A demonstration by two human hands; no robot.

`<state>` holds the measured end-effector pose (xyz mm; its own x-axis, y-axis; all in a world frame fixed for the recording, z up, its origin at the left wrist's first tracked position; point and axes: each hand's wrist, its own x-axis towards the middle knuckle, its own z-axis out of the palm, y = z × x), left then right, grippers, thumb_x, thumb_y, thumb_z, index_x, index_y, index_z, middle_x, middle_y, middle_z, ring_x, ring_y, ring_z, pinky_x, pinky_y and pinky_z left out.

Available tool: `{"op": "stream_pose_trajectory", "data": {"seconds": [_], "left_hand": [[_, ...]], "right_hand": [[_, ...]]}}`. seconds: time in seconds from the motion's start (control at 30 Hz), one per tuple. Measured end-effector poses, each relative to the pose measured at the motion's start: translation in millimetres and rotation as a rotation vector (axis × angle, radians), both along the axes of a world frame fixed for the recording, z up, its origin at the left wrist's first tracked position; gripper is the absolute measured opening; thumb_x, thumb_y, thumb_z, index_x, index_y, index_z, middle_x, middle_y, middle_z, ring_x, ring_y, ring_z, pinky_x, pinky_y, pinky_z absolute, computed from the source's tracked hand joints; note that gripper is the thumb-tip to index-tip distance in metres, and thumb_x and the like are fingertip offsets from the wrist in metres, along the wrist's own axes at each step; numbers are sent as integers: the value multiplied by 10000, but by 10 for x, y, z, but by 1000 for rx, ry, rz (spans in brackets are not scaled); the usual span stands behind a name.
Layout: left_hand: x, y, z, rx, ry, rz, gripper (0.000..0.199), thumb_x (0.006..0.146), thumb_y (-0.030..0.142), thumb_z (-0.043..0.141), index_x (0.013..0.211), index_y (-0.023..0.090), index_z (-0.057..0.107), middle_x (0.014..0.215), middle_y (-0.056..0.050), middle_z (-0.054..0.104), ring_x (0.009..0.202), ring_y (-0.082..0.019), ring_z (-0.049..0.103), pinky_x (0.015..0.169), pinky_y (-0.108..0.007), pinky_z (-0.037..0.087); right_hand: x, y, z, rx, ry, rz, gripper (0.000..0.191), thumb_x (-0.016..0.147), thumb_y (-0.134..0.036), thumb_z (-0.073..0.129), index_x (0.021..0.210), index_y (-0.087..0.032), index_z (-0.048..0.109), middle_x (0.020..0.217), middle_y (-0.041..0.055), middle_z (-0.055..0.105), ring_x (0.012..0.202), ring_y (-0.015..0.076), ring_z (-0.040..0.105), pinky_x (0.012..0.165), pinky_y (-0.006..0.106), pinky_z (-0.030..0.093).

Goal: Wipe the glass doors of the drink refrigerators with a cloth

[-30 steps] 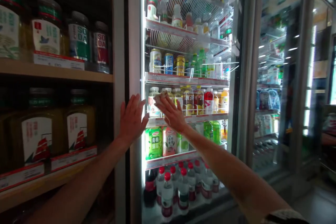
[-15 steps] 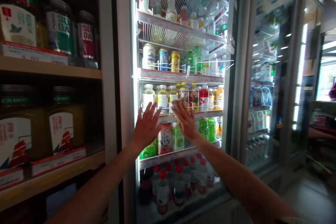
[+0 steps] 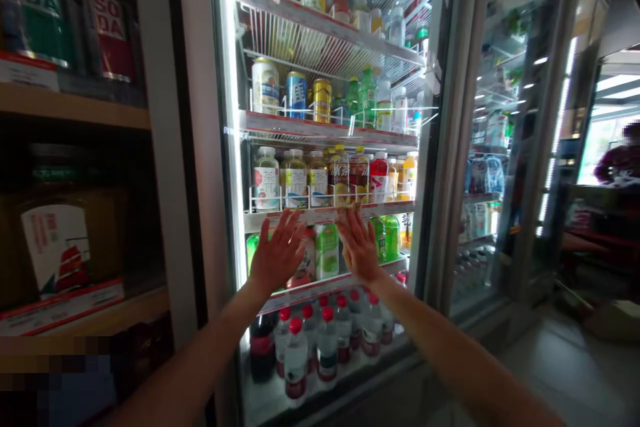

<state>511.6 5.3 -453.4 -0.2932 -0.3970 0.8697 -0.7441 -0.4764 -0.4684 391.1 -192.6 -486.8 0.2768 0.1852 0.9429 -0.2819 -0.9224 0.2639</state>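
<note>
Both my arms reach toward the glass door of a lit drinks fridge. My left hand is spread, palm toward the glass, fingers apart, with nothing in it. To its right, my right hand lies flat with a pale cloth under its fingertips. Only a little of this cloth shows; the rest is hidden by the hand. Behind the glass, both hands overlap the shelf with a green drink carton. Just above them are tea bottles on a wire-fronted shelf.
Cans stand on a higher fridge shelf and red-capped bottles at the bottom. On the left, a wooden shelf holds soda bottles and large jars. More fridge doors continue rightward. A person is at the far right.
My right hand has slid down from the tea bottles to below their shelf edge, the cloth with it. My left hand is slightly lower against the shelves. The view has shifted closer and rightward.
</note>
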Motion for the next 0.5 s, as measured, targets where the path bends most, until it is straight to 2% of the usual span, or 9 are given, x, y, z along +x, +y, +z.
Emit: {"op": "stream_pose_trajectory", "data": {"seconds": [0.07, 0.13, 0.2, 0.3, 0.37, 0.43, 0.5], "left_hand": [[0, -2, 1, 1, -1, 3, 552, 849, 289, 517, 1375, 192, 378, 1441, -126, 388, 1411, -241, 167, 1157, -502, 60], [0, 0, -1, 8, 7, 0, 582, 846, 288, 522, 1394, 194, 350, 1446, -129, 377, 1411, -244, 162, 1156, -509, 56], [2, 2, -3, 11, 12, -5, 614, 842, 287, 525, 1413, 201, 318, 1449, -127, 370, 1412, -245, 150, 1156, -513, 47], [-3, 3, -1, 4, 6, 1, 617, 845, 287, 521, 1418, 205, 307, 1448, -123, 368, 1414, -237, 134, 1159, -503, 40], [-12, 3, 4, 3, -3, 6, 597, 849, 289, 517, 1407, 193, 326, 1445, -130, 371, 1415, -233, 117, 1160, -501, 39], [-22, 4, 10, 6, -9, 3, 572, 855, 298, 511, 1391, 183, 350, 1440, -135, 378, 1416, -231, 103, 1159, -504, 44], [-28, 5, 15, -1, -9, 1, 543, 856, 295, 510, 1372, 185, 379, 1436, -134, 389, 1416, -230, 106, 1159, -503, 49]], "right_hand": [[-33, 66, -221, -144, 172, 43, 582, 826, -148, 443, 1395, -256, 392, 1489, 55, 355, 1434, 225, 158, 1153, 483, 127], [-83, 9, -304, -199, 252, 55, 594, 819, -151, 447, 1392, -297, 390, 1479, 20, 375, 1431, 208, 174, 1163, 479, 89], [-142, -201, -212, -95, 147, 18, 580, 836, -157, 425, 1394, -308, 381, 1487, 28, 360, 1417, 207, 223, 1155, 491, 118], [-232, -636, 76, 206, -221, -62, 542, 880, -176, 360, 1416, -253, 344, 1510, 94, 304, 1393, 238, 285, 1086, 513, 272], [-266, -800, 206, 324, -383, -78, 538, 896, -178, 318, 1433, -216, 307, 1520, 124, 267, 1396, 252, 274, 1032, 509, 351], [-255, -753, 221, 329, -405, -66, 543, 895, -168, 312, 1436, -206, 299, 1528, 119, 246, 1412, 245, 234, 1023, 486, 376], [-202, -540, 140, 232, -283, -33, 547, 884, -159, 336, 1429, -215, 324, 1533, 100, 241, 1424, 232, 200, 1058, 464, 347]]}}
